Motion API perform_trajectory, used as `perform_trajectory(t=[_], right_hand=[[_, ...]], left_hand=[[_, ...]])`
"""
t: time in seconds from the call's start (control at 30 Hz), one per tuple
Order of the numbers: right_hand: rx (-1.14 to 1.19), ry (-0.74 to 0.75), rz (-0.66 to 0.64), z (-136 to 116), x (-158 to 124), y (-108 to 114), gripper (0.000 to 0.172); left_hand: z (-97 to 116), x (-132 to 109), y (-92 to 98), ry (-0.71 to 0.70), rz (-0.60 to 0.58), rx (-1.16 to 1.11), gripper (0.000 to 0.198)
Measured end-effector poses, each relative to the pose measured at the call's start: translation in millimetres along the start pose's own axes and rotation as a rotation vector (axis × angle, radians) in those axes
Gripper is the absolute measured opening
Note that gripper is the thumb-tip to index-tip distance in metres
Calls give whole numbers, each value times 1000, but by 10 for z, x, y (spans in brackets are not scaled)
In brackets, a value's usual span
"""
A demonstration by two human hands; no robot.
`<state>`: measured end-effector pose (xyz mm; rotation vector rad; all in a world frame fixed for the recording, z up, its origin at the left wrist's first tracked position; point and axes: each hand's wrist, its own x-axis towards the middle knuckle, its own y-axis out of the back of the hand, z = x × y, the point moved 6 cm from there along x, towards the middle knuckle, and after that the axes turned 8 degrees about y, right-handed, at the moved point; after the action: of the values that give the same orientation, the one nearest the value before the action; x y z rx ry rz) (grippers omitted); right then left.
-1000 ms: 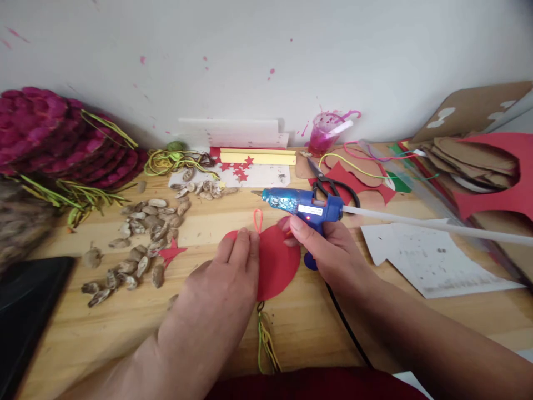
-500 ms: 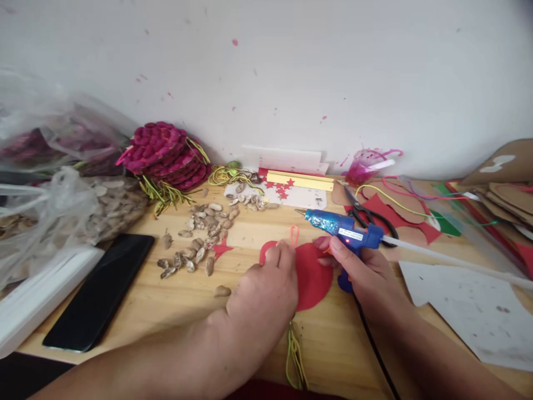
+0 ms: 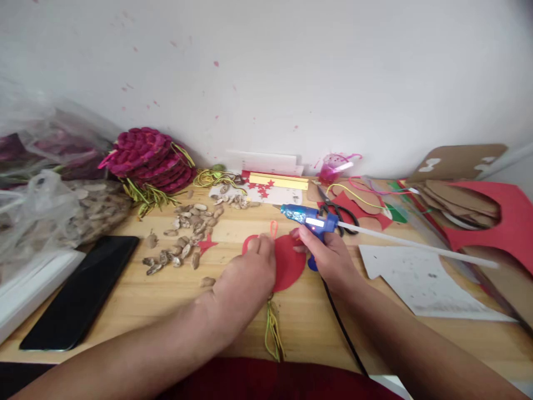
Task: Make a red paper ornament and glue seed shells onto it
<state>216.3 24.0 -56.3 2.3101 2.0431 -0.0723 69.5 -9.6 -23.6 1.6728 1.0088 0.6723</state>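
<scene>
A round red disc [image 3: 290, 266] lies on the wooden table in front of me. My left hand [image 3: 247, 269] has its fingers bunched on the disc's upper part, beside a small orange cord loop [image 3: 273, 228] that sticks out past the edge. The fingertips are partly hidden. In my right hand [image 3: 328, 253] is a blue glue gun [image 3: 310, 218], its nozzle pointing left above the far edge of the disc, and a white glue stick [image 3: 408, 242] juts from its back. The fingers of that hand also reach the disc's right edge. Yellow-green cords [image 3: 272, 330] trail below the disc.
Peanut shells [image 3: 185, 241] and a red star [image 3: 207, 243] lie left of the disc. Farther left are a black phone [image 3: 79, 291], bagged shells [image 3: 95, 205] and stacked magenta discs [image 3: 154, 158]. Scissors [image 3: 339, 211], red scraps, paper [image 3: 416, 283] and cardboard [image 3: 462, 203] lie right.
The view has swung to the right, so everything sits farther left and more cardboard shows. Both hands keep nearly the same place at the disc, with the glue gun still held.
</scene>
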Motion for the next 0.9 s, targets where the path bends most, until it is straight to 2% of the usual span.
perform_trajectory(t=[0.13, 0.3, 0.4, 0.67, 0.9], right_hand=[[50, 34, -21, 37, 35, -10, 49], [105, 48, -50, 67, 56, -17, 43], [126, 45, -45, 68, 59, -21, 44], [118, 55, -48, 75, 64, -13, 47], [66, 17, -29, 117, 55, 19, 49]], left_hand=[[-176, -57, -2, 27, -11, -233, 56], [-369, -268, -77, 89, 204, -415, 71], [-308, -278, -115, 103, 205, -372, 70], [-65, -125, 11, 235, 41, -123, 61], [-8, -130, -129, 202, 48, -84, 61]])
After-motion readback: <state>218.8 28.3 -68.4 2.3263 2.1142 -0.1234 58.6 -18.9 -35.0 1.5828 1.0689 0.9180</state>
